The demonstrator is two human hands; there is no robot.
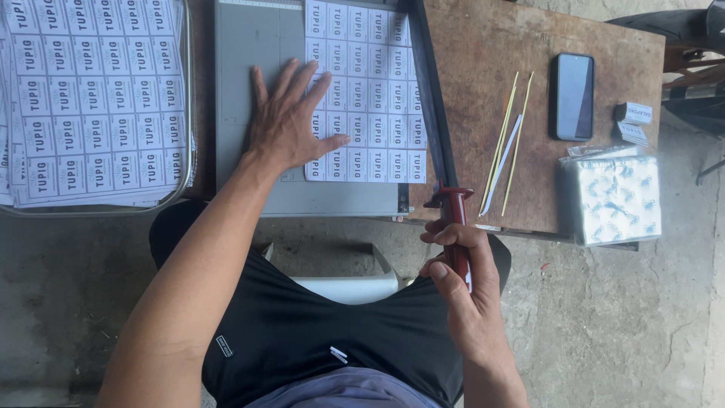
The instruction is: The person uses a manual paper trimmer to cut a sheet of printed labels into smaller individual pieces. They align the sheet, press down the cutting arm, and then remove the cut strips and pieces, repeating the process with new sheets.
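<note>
We press and cut at the grey paper trimmer [257, 113].
Our left hand [291, 117] lies flat, fingers apart, on the white printed label sheet [370, 91] at the brown wooden tabletop's [483, 53] near edge; our right hand's [464, 287] grip is clamped on the red blade handle [455, 219].

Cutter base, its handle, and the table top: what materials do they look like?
Cutter base: likely painted metal or plastic; flat matte grey with faint grid lines. Handle, gripped by the right hand: looks like moulded red plastic, slightly glossy. Table top: wood or board, brown, worn and stained. The left hand presses down the sheet of labels, which looks like paper.
</note>
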